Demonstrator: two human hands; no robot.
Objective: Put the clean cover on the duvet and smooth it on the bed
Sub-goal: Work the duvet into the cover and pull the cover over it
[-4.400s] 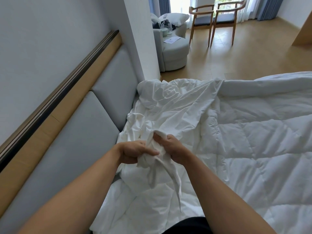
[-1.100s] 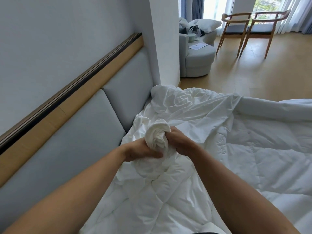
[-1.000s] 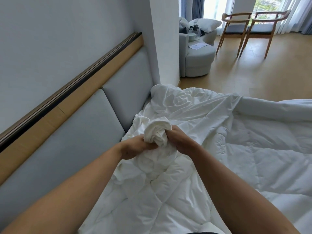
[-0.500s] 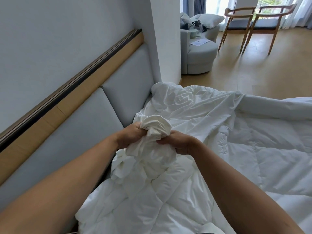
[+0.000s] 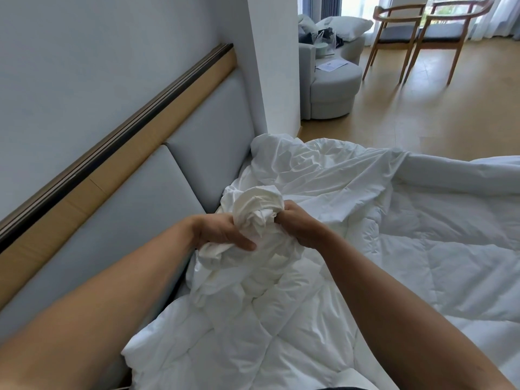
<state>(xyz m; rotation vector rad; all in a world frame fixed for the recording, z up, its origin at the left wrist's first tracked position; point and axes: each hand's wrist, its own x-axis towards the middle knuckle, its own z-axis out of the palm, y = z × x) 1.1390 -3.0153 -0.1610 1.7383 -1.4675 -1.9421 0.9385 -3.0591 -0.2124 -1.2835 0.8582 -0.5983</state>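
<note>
A white quilted duvet point(image 5: 422, 266) lies spread over the bed. A thin white cover point(image 5: 318, 170) lies crumpled across its far end, next to the headboard. Just above the duvet, close to the headboard, both hands clutch a bunched wad of white fabric point(image 5: 257, 206). My left hand point(image 5: 219, 230) grips it from the left and below, my right hand point(image 5: 298, 225) from the right. Whether the wad holds a duvet corner inside the cover cannot be told.
A grey padded headboard point(image 5: 197, 153) with a wooden rail runs along the left. A white pillar point(image 5: 275, 66) stands at the bed's far corner. Beyond lie wood floor, a round grey armchair point(image 5: 332, 83) with pillows, and two wooden chairs point(image 5: 422, 32).
The wad has been twisted and bunched tighter than a second ago. My left hand has slid lower under it, and my right hand has closed in at its right side.
</note>
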